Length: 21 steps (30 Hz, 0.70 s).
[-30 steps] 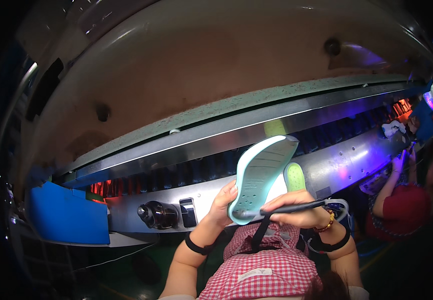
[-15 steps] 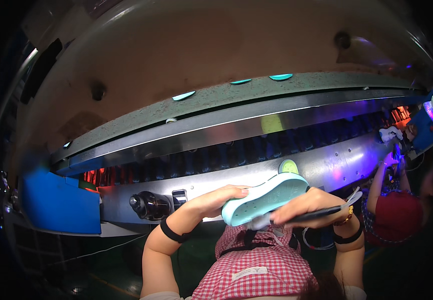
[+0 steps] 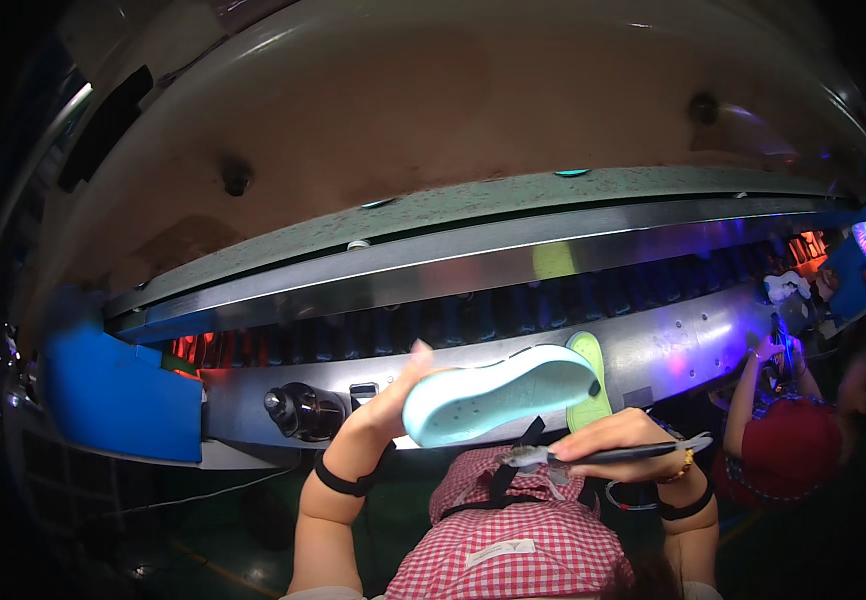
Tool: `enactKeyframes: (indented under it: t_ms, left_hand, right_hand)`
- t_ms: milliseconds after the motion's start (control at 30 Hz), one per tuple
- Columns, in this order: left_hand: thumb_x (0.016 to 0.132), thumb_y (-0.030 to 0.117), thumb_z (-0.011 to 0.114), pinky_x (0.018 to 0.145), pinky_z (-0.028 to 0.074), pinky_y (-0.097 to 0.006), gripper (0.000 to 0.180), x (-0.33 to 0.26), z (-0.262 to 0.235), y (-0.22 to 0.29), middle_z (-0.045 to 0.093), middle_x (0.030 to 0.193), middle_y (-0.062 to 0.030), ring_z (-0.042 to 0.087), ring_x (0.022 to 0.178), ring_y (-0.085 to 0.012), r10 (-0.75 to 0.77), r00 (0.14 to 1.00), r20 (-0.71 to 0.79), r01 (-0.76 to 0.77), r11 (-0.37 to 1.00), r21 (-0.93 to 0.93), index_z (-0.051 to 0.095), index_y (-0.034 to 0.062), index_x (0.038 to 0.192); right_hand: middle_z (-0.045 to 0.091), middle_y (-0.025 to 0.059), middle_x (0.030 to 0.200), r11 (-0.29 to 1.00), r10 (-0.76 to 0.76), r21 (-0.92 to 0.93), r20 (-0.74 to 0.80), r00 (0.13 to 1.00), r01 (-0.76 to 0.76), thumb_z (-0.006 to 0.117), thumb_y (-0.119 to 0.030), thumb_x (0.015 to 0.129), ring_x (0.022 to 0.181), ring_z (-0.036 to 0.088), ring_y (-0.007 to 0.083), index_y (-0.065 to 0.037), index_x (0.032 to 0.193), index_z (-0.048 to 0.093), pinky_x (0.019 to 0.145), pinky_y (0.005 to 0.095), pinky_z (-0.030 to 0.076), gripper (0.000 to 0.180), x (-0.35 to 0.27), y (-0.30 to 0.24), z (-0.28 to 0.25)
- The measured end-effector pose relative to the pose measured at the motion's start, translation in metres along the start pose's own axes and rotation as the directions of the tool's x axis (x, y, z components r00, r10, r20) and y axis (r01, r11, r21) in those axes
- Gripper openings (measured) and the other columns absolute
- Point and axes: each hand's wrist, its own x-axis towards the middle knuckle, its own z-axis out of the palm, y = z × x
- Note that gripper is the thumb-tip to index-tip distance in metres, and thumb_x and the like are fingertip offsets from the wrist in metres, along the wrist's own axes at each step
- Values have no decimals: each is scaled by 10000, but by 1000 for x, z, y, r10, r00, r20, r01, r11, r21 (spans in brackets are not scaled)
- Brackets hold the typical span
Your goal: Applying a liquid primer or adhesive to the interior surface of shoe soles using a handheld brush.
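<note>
My left hand [image 3: 390, 402] supports a pale turquoise shoe sole [image 3: 498, 398] at its left end, thumb pointing up and the other fingers hidden behind it. The sole tilts with its hollow inner side toward me, and a dark spot marks the rim at its right end. In my right hand [image 3: 621, 436] is a brush [image 3: 633, 454], its dark handle lying across the palm. Its pale bristles point left, just below the sole and apart from it. A lime-green sole [image 3: 588, 400] lies on the metal ledge behind the turquoise one.
A dark rounded container [image 3: 303, 411] stands on the metal ledge [image 3: 693, 335], beside a small dark rectangular object [image 3: 363, 395]. Beyond run dark rollers [image 3: 438, 322] and a metal rail [image 3: 403, 262]. A blue housing [image 3: 123, 405] is at left. A person in red [image 3: 793, 445] works at right.
The turquoise sole has shifted left with my left hand, whose thumb has come off its rim. The brush has come away from the sole's edge. More of the lime-green sole shows.
</note>
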Motion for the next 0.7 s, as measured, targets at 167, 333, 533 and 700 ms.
enactKeyframes:
  t_ms: [167,333,533,700]
  left_hand:
    - [774,738,209,998,268,-532,893,47,17,-53,404,1294,-217,391,1197,-361,250,967,-43,-212,704,-678,331,45,1325]
    - [745,771,160,993,300,-506,947,59,35,-75,453,1241,-206,398,1184,-358,272,962,-35,-219,684,-695,340,32,1309]
    - [743,775,137,959,345,-497,934,53,14,-75,528,1110,-194,449,1119,-360,341,913,-224,-404,677,-615,436,24,1210]
    - [761,757,147,943,357,-487,901,44,47,-58,546,1028,-187,493,1014,-340,274,927,-256,-375,659,-652,429,23,1200]
  right_hand:
    - [653,136,883,997,-46,-75,-319,947,23,690,-1,677,851,624,235,4,904,654,767,311,489,229,11,16,8]
    - [647,127,863,974,197,187,-420,886,-128,669,-12,707,785,631,219,1,878,650,701,285,502,172,28,37,27]
    - [629,120,795,947,-142,-305,-109,984,103,679,-46,657,740,622,263,-33,788,619,679,322,505,145,26,11,47]
    - [639,129,810,992,-84,-120,-317,945,48,672,-46,692,744,633,235,-8,893,641,693,302,499,207,33,4,23]
